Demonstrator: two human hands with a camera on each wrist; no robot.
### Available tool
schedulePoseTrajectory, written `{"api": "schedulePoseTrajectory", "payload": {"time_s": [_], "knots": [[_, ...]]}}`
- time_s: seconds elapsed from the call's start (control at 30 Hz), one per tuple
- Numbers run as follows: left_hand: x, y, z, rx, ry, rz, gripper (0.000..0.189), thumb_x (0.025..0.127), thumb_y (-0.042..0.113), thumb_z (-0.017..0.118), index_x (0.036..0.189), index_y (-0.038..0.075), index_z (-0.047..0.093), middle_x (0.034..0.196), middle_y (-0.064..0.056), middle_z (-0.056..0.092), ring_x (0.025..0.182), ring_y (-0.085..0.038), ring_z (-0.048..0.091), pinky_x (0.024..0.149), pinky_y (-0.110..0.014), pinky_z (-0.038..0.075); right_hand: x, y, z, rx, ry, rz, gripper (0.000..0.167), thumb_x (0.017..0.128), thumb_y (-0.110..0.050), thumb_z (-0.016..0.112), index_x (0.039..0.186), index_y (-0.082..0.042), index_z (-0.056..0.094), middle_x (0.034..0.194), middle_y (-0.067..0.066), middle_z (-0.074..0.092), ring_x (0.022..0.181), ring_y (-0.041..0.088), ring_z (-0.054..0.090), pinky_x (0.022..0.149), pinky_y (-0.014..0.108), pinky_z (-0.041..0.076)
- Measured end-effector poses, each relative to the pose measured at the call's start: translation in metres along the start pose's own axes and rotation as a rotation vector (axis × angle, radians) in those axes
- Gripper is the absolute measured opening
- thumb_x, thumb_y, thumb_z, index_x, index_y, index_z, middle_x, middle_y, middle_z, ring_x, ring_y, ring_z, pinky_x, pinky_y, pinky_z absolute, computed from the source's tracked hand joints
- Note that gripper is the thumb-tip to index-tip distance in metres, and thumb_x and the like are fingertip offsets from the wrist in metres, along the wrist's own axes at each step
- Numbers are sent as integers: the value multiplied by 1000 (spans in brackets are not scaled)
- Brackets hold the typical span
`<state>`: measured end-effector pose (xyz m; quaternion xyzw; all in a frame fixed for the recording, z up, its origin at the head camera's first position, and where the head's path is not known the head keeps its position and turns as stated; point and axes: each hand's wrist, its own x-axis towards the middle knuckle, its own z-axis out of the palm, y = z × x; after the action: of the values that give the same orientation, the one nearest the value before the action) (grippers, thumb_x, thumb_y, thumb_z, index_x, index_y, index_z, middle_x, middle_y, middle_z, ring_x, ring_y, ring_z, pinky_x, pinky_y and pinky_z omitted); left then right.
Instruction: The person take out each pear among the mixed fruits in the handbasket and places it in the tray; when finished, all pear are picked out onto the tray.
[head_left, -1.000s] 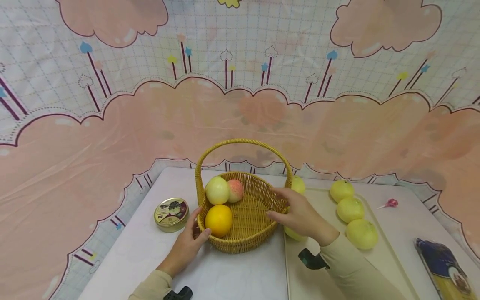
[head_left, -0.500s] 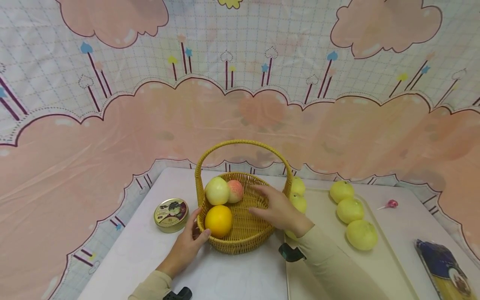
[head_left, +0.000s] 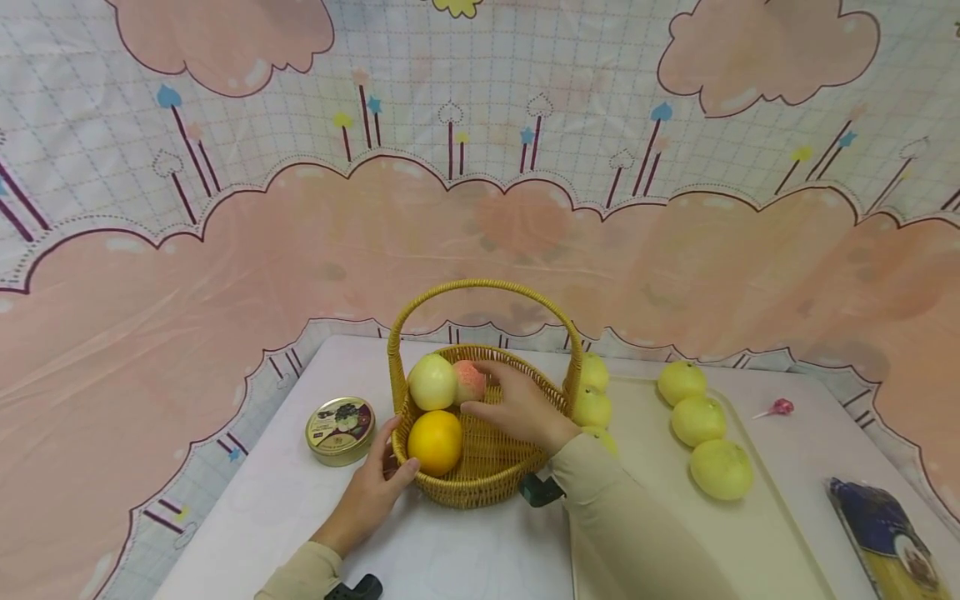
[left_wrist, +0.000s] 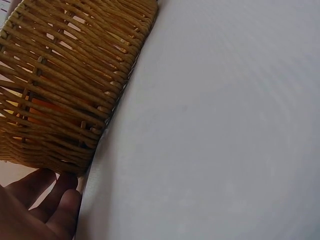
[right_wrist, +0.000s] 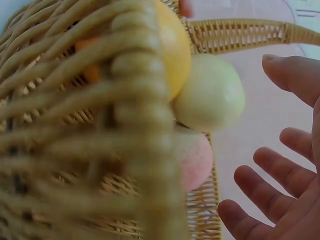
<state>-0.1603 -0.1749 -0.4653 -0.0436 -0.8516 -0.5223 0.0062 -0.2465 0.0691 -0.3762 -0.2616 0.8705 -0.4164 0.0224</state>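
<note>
A woven basket (head_left: 480, 500) with a tall arched handle stands on the white table. My left hand (head_left: 369, 496) holds its left side, thumb at the rim; fingers (left_wrist: 65, 202) show against the lower wicker in the left wrist view. Inside lie an orange (head_left: 436, 443), a pale green round fruit (head_left: 432, 382) and a pink peach (head_left: 469, 382). Over the basket reaches my right hand (head_left: 522, 409), thumb and fingers spread, its fingertips overlapping the peach in the head view. The right wrist view shows those fingers (right_wrist: 265, 192) beside the peach, holding nothing.
A round tin (head_left: 340, 431) sits left of the basket. At right is a cream tray (head_left: 660, 533) bearing several yellow-green fruits (head_left: 698, 420), some close behind the right forearm. Farther right lie a lollipop (head_left: 780, 407) and a blue-and-yellow packet (head_left: 888, 533). A printed cloth hangs behind.
My right hand has moved left from the basket's right rim, across the inside, to the peach. The left hand stays at the basket's left side.
</note>
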Motion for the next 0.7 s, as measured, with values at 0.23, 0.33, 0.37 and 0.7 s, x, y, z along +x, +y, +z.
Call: {"api": "schedulePoseTrajectory", "payload": {"time_s": [0.23, 0.33, 0.37, 0.7], "knots": [[-1, 2, -1, -25, -3, 6, 70, 101, 34, 60, 157, 20, 22, 146, -30, 44, 120, -34, 57, 101, -52, 46, 12, -2, 11, -2, -51, 55, 75, 89, -34, 76, 149, -3, 43, 145, 14, 51, 126, 32, 53, 103, 47, 45], [0, 1, 0, -31, -2, 8, 70, 101, 34, 60, 157, 19, 22, 145, -30, 46, 119, -33, 57, 101, -51, 46, 16, 0, 14, 9, -58, 72, 76, 88, -35, 77, 150, -5, 43, 144, 14, 52, 126, 31, 53, 104, 47, 44], [0, 1, 1, -29, -3, 8, 70, 101, 34, 60, 157, 19, 22, 144, -30, 46, 119, -33, 57, 101, -51, 46, 17, 1, 15, 14, -55, 74, 76, 88, -34, 77, 149, -5, 43, 144, 14, 53, 126, 31, 54, 105, 47, 43], [3, -1, 0, 9, 0, -6, 70, 101, 39, 58, 158, 22, 21, 144, -30, 46, 119, -34, 57, 101, -53, 46, 23, 7, 20, 55, -62, 121, 80, 87, -36, 78, 152, -7, 40, 145, 19, 50, 132, 34, 49, 109, 49, 39]]}}
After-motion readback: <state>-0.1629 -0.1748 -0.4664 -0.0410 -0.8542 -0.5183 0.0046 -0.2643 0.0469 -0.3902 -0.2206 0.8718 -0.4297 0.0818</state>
